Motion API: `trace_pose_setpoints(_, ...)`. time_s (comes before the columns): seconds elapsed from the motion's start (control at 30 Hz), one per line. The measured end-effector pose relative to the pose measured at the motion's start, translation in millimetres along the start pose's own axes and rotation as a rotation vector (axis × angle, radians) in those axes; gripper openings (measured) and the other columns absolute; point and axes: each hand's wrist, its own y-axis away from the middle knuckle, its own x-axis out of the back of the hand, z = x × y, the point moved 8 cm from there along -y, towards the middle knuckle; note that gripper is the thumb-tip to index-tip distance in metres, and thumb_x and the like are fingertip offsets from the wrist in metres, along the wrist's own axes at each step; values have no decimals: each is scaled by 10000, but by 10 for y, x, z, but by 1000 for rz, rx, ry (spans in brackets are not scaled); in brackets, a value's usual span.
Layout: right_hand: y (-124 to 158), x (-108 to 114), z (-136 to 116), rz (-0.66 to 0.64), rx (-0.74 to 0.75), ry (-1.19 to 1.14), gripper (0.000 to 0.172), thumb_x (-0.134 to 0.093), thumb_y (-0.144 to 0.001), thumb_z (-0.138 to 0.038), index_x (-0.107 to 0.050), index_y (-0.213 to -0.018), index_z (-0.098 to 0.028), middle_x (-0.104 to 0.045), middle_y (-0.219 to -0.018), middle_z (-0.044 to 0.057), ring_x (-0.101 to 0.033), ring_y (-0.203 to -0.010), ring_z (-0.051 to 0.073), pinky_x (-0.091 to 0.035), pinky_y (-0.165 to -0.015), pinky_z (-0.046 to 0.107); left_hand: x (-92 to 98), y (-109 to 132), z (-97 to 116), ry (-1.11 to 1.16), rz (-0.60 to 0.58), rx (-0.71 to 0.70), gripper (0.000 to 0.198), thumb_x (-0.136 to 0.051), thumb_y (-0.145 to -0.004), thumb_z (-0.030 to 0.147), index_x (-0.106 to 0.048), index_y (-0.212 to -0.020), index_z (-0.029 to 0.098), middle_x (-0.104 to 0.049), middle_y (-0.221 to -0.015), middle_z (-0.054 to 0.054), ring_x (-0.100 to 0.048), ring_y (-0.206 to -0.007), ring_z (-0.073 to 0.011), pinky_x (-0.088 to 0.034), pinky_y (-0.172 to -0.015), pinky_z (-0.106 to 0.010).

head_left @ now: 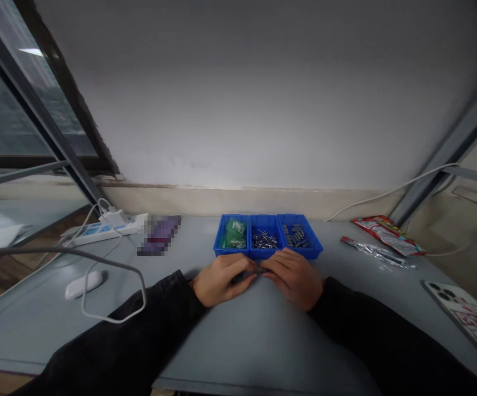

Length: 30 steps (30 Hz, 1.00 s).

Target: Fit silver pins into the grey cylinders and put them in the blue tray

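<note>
Just in front of three joined blue bins (266,253), my left hand (223,276) and my right hand (294,278) meet with fingertips close together. Both pinch a small dark grey piece (258,270), mostly covered by the fingers. In the left bin lies a green bag (230,233) with small pale parts. The middle bin holds thin metal pins or screws (264,240). Several short grey pieces (297,236) fill part of the right bin.
To the left are a power strip (106,229), a purple packet (162,234), a white case (83,285) and a looping cable (142,280). On the right lie a red packet (389,235), a clear wrapper (378,253) and a phone (465,313). A wall (238,121) stands behind.
</note>
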Motion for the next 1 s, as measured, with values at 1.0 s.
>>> trace_pose_setpoints(1.0, 62, -152, 61, -28, -86, -51, 320, -341, -1092, -320, -561, -916, -167, -658, -802, 21, -586, -683, 152, -355, -678, 321, 28, -23, 67, 62, 15, -57, 78, -612, -962, 161, -618, -1035, 135, -700, -917, -89, -657, -833, -154, -574, -724, -288)
